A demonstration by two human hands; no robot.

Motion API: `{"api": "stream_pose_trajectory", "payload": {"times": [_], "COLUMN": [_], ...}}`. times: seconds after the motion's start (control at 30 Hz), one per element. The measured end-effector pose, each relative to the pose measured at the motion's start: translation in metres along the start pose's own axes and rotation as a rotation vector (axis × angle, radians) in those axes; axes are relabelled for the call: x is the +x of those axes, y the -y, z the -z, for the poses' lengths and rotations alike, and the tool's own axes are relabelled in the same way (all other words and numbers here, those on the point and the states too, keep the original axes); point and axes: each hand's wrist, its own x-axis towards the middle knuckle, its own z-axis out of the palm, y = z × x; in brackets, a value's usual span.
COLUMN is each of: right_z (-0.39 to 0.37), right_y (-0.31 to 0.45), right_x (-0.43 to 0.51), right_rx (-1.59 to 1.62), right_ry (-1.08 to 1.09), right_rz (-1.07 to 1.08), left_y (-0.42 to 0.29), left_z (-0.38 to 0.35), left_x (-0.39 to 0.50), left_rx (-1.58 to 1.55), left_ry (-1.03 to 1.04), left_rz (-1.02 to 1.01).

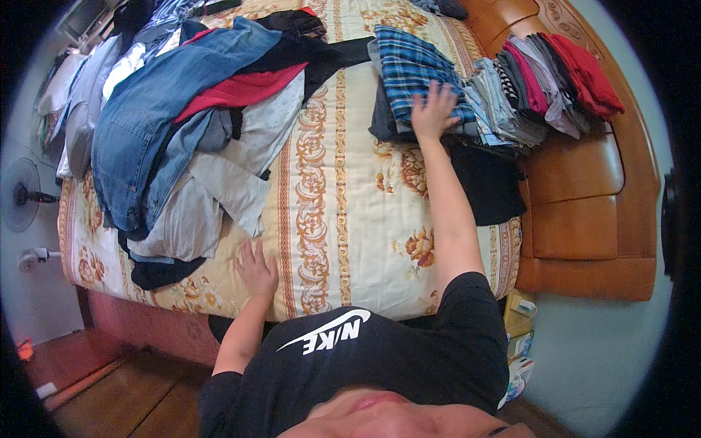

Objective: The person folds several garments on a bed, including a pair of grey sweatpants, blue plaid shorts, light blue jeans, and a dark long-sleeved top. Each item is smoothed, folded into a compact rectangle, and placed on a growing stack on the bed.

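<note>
My right hand (435, 112) lies with spread fingers on a blue plaid cloth garment (408, 68), which tops a small stack of folded clothes with dark grey fabric (383, 117) beneath. Against the bed's patterned cover (361, 208), my left hand (257, 271) rests with its fingers apart, holding nothing, just below a light grey garment (189, 213). That garment is part of a loose heap on the left, with blue denim jeans (131, 131) across it and red cloth (241, 90) showing under them. Black folded cloth (484, 183) lies right of my right forearm.
A row of folded clothes (512, 98), with red ones (586, 74) at its end, reaches the wooden headboard (575, 208). More clothes (82, 109) are piled at the far left. A fan (22, 194) stands beyond the bed's left side. Boxes (519, 323) stand below the headboard.
</note>
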Motion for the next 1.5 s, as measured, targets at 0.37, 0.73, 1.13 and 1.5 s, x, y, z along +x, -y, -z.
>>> {"api": "stream_pose_trajectory", "payload": {"times": [0.37, 0.73, 1.13, 1.5], "right_z": [-0.023, 0.077, 0.112, 0.114], "right_y": [-0.006, 0.047, 0.045, 0.046], "right_x": [0.001, -0.345, -0.382, -0.371], "right_rx": [-0.177, 0.058, -0.056, -0.015], "right_ry": [0.508, 0.636, 0.823, 0.98], "right_rz": [0.051, 0.08, 0.401, 0.336], "left_y": [0.004, 0.0, 0.167, 0.261], "left_z": [-0.002, 0.012, 0.151, 0.168], "left_x": [0.0, -0.002, 0.183, 0.222], "left_rx": [-0.038, -0.118, -1.276, -1.695], "left_ry": [0.0, -0.116, -0.995, -0.573], "left_rz": [0.001, -0.022, 0.702, 1.053]}}
